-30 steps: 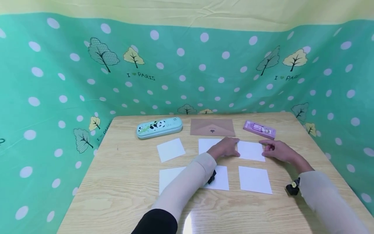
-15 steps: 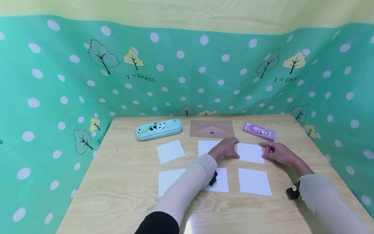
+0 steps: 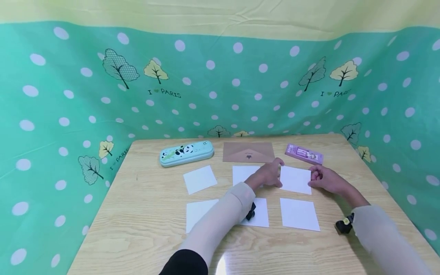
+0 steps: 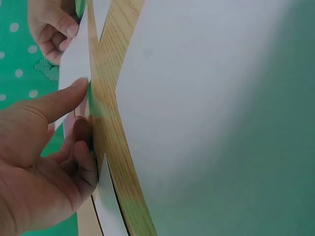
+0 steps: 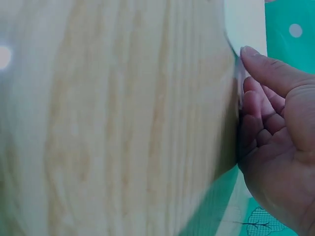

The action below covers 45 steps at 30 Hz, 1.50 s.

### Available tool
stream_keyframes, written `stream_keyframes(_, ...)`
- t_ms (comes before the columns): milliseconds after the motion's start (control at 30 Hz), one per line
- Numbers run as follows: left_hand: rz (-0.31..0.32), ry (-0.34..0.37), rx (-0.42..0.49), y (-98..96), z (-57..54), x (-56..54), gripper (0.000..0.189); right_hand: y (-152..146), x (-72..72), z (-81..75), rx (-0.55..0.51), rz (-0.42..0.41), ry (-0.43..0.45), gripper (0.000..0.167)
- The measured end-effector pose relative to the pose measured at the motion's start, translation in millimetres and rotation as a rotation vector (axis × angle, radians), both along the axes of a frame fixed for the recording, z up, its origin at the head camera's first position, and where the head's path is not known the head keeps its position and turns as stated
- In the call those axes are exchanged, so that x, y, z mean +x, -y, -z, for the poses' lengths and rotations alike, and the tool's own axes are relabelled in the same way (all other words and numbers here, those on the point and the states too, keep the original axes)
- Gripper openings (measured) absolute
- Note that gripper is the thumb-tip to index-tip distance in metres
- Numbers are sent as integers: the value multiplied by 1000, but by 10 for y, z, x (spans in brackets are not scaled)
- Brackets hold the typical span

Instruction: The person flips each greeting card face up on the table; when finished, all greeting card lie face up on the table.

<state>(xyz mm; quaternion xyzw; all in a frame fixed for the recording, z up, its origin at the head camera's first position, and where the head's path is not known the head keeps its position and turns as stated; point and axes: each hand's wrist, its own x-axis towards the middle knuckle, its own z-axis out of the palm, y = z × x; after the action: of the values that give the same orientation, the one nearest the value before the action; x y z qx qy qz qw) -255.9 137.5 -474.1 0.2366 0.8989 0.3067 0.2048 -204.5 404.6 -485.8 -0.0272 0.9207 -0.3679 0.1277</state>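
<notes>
A white sheet of paper (image 3: 295,180) is stretched between both hands in the right part of the table, with its near face visible. My left hand (image 3: 267,174) pinches its left edge, and my right hand (image 3: 326,179) pinches the right edge. In the left wrist view, the left thumb (image 4: 71,98) lies on the edge of the sheet (image 4: 76,64), which stands off the table. The right wrist view has the right thumb (image 5: 266,71) on the opposite edge, other fingers curled behind. Another white sheet (image 3: 242,173), beside the left hand, is partly covered by it.
More white sheets lie nearby: one in front (image 3: 300,214), one at the left (image 3: 200,179), others under the left forearm. Behind them are a panda pencil case (image 3: 186,153), a brown envelope (image 3: 248,152) and a purple box (image 3: 304,153). A dotted curtain (image 3: 220,99) hangs behind the table.
The sheet between the hands has come up off the table and shifted slightly. The right fingertips have moved in over its upper right corner. The other items stay put.
</notes>
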Motion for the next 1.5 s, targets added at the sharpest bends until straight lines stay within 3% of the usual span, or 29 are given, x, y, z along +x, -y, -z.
stream_keyframes(300, -2, -106, 48, 10, 15, -79, 67, -12, 31, -48, 37, 49, 13, 27)
stream_keyframes(500, 37, -231, 84, 51, 14, -130, 26, -21, 48, -48, -107, 129, -8, 34)
stream_keyframes(567, 31, -247, 86, 83, 18, -131, 21, -6, 66, -53, -147, 131, -10, 37)
stream_keyframes(833, 13, -177, 168, 149, 10, -139, 24, -19, 122, -110, -264, 91, 4, 65)
stream_keyframes(933, 13, -118, 174, 137, 8, -136, 24, -13, 104, -107, -188, 108, 11, 67)
stream_keyframes(1000, 26, -98, 161, 133, 6, -121, 23, 0, 93, -84, -129, 116, 9, 61)
stream_keyframes(1133, 90, -112, 107, 116, 13, -80, 30, 7, 101, -34, -44, 78, -30, 47)
stream_keyframes(1233, 121, -113, 66, 104, 16, -46, 43, 29, 106, -30, 5, 27, -64, 48)
stream_keyframes(1500, 109, -103, -25, 61, 49, 10, 53, 90, 50, -24, 164, -21, -92, 52)
